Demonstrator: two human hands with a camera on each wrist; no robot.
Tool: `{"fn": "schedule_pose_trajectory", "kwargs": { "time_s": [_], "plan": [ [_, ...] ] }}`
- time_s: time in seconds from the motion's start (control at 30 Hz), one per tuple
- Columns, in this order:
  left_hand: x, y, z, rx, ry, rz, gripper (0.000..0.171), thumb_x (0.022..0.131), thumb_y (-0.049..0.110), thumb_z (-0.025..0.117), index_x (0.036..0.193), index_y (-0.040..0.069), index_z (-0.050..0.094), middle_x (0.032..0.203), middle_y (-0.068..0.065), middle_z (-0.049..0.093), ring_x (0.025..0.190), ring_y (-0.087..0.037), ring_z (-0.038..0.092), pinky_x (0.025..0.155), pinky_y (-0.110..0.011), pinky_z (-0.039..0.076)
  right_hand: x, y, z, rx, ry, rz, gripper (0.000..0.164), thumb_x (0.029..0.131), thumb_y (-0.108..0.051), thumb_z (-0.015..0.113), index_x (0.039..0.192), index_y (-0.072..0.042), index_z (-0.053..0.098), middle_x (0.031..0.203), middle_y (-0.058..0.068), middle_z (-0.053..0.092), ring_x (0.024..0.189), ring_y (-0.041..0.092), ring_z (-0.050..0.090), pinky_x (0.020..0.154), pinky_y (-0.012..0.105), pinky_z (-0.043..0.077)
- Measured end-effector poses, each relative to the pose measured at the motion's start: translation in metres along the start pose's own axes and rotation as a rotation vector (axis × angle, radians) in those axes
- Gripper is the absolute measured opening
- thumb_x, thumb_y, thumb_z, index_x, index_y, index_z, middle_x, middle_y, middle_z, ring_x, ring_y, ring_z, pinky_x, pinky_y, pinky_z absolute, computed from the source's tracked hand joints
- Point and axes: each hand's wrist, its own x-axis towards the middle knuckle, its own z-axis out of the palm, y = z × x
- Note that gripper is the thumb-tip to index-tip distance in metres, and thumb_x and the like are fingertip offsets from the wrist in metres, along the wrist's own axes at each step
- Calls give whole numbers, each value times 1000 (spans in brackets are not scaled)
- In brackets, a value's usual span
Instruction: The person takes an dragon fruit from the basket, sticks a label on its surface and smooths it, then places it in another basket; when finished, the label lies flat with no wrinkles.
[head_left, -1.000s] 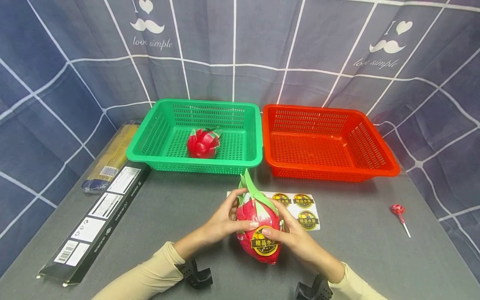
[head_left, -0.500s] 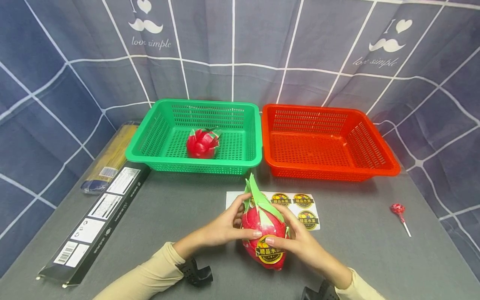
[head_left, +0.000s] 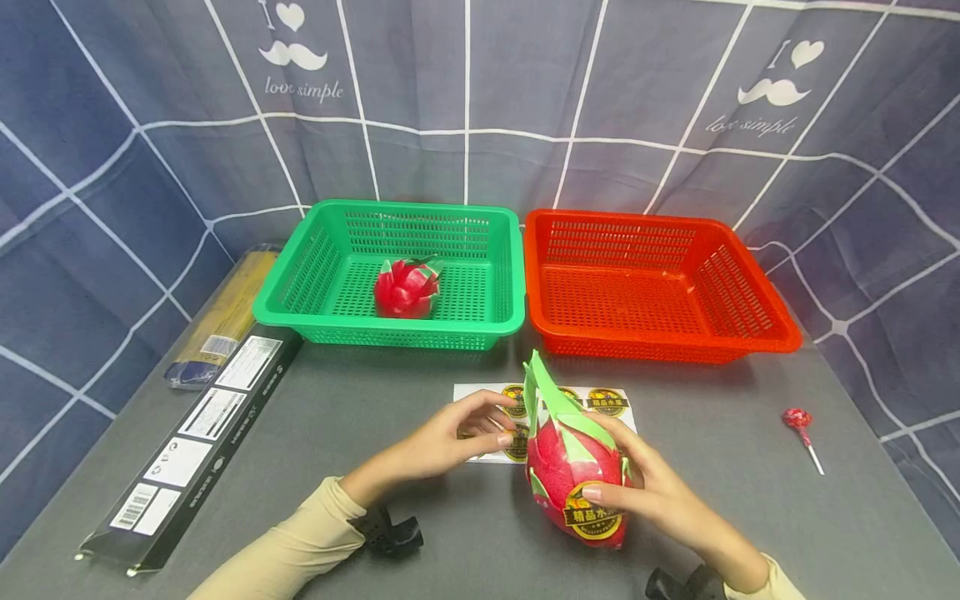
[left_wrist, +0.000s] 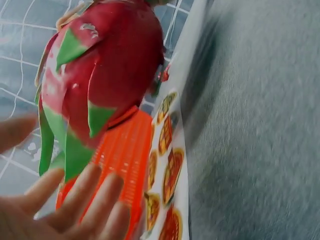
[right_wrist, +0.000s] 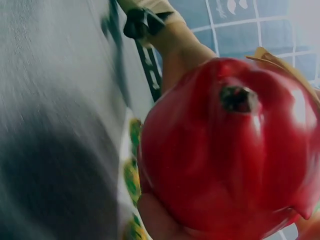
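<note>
A red dragon fruit point(head_left: 566, 458) with long green leaf tips is in my right hand point(head_left: 648, 479), whose fingers curl round its right side. The thumb lies on a round black-and-gold sticker point(head_left: 595, 518) on the fruit's lower front. In the right wrist view the fruit's stem end point(right_wrist: 239, 99) faces the camera. My left hand point(head_left: 461, 429) is apart from the fruit, to its left, fingers loosely bent and holding nothing. Beneath that hand lies a white sticker sheet point(head_left: 617, 396), partly hidden by the hands and fruit. The left wrist view shows the fruit point(left_wrist: 107, 60) beyond the left fingertips.
At the back stand a green basket point(head_left: 390, 332) with a second dragon fruit point(head_left: 407, 289) in it and a red basket point(head_left: 660, 343). On the left lie a long black box point(head_left: 191, 442) and a yellow packet point(head_left: 225, 312). A lollipop point(head_left: 801, 429) lies at the right.
My left hand has let go of the dragon fruit and is now apart from it. My right hand has carried the fruit to the right, uncovering more of the sheet's left part.
</note>
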Motion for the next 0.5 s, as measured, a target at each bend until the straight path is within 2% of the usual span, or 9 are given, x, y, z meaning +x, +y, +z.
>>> {"fn": "schedule_pose_trajectory", "kwargs": {
  "time_s": [0.13,0.27,0.4,0.5],
  "plan": [
    [1,-1,-3,77,85,-6,34,86,15,61,116,1,52,99,-14,63,88,-18,62,75,-25,50,-5,-7,-14,-5,30,-13,70,81,-1,59,140,-13,25,131,2,38,105,12,56,77,34,52],
    [4,0,-4,124,98,-5,35,86,17,61,117,3,52,102,-14,63,90,-20,62,77,-26,50,-8,-21,-27,-43,74,-55,67,83,3,56,140,-11,25,127,-4,42,102,8,56,76,30,52],
    [11,1,-5,175,116,23,42,86,16,61,125,8,47,114,-16,60,99,-27,61,82,-33,50,-10,-29,-39,-88,127,-68,66,83,6,53,140,-12,25,123,-7,45,99,6,59,74,29,52],
    [21,4,-7,218,139,34,53,86,18,61,134,14,39,127,-13,54,111,-27,56,86,-39,48,-10,-33,-47,-106,168,-67,66,83,6,52,140,-12,25,121,-6,47,97,6,60,73,29,53]
  ]
}}
